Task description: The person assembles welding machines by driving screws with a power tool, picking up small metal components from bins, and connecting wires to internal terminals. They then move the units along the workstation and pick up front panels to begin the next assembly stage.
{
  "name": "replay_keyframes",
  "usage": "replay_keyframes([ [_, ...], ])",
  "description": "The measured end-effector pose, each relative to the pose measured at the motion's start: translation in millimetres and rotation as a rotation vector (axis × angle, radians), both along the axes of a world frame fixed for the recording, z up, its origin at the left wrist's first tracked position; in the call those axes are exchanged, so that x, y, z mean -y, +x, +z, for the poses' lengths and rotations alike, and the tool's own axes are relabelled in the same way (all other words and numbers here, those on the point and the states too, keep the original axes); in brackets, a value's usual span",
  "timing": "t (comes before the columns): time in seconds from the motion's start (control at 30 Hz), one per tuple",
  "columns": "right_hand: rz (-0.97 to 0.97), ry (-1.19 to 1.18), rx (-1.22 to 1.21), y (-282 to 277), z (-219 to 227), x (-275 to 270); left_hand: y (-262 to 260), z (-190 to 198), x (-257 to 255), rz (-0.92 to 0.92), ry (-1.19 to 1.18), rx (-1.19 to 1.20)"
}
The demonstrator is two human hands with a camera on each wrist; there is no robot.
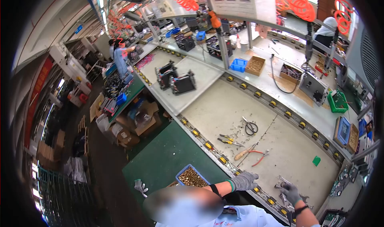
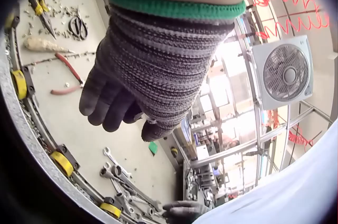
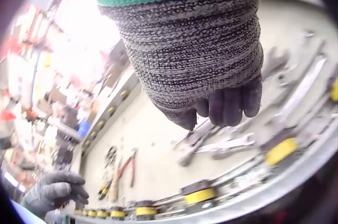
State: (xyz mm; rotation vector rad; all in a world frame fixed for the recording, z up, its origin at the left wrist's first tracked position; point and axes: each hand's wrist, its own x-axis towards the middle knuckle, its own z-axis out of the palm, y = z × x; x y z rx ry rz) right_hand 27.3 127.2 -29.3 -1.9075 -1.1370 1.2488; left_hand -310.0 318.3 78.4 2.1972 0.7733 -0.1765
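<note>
My left hand (image 1: 244, 182), in a grey knit glove with dark fingers, hovers by the near roller rail. In the left wrist view its fingers (image 2: 108, 102) hang loosely bent, and a small pale spot shows by the thumb. My right hand (image 1: 291, 192), gloved alike, reaches down among several metal wrenches (image 2: 129, 189) on the worktop. Its fingers (image 3: 232, 105) point down and bend over them in the right wrist view; I cannot tell whether they grip one. Red-handled pliers (image 1: 258, 157), a wooden-handled tool (image 1: 243, 153), yellow-handled pliers (image 1: 230, 140) and black scissors (image 1: 251, 128) lie farther off.
Roller rails with yellow wheels (image 1: 208, 146) edge the worktop. A blue bin of brass-coloured parts (image 1: 179, 175) and a loose glove (image 1: 140, 187) sit on the green table (image 1: 156, 159). Black units (image 1: 183, 82) stand on a board up the line. A green piece (image 1: 316, 160) lies at right.
</note>
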Motion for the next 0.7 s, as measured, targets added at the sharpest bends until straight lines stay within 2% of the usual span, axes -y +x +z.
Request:
replay_keyframes([
  [0.03,-0.102,0.000,-0.021,26.2,-17.9,49.3,15.9,3.1,0.6,-0.050,-0.063,-0.056],
  [0.1,-0.507,-0.227,-0.128,49.9,-3.3,142.0,45.5,-9.1,7.6,-0.150,-0.087,-0.033],
  [0.17,-0.819,-0.245,-0.272,62.7,-2.4,225.1,86.0,-25.1,17.0,-0.216,-0.102,-0.022],
  [0.2,-0.779,-0.200,-0.219,61.8,-0.9,266.0,103.5,-24.6,23.1,-0.248,-0.151,0.020],
  [0.27,-0.877,-0.310,-0.020,43.8,28.3,306.7,147.3,-8.9,40.6,-0.375,-0.218,-0.054],
  [0.3,-0.932,-0.392,0.060,34.0,50.5,320.1,168.7,-38.0,53.2,-0.449,-0.178,-0.097],
  [0.33,-1.019,-0.442,0.056,21.1,74.2,330.6,196.3,-28.4,68.8,-0.517,-0.129,-0.165],
  [0.37,-1.142,-0.370,-0.015,19.0,21.1,372.4,220.8,-36.0,85.2,-0.642,-0.124,-0.161],
  [0.47,-1.339,-0.391,-0.204,3.9,42.0,407.0,287.6,-67.2,130.6,-0.745,-0.060,-0.078],
  [0.53,-1.420,-0.375,-0.283,-5.5,39.6,442.0,332.7,-78.9,169.4,-0.884,-0.130,-0.126],
  [0.57,-1.457,-0.342,-0.310,-12.1,35.0,464.3,358.4,-85.5,190.6,-0.910,-0.135,-0.123],
  [0.63,-1.579,-0.320,-0.335,-26.1,47.7,497.2,412.7,-92.5,232.3,-0.760,-0.491,-0.323],
  [0.67,-1.665,-0.257,-0.367,-36.3,47.8,519.8,437.6,-121.7,250.4,-0.786,-0.495,-0.324],
  [0.7,-1.750,-0.190,-0.393,-48.3,49.2,541.8,467.2,-164.8,268.7,-0.601,-0.632,-0.292],
])
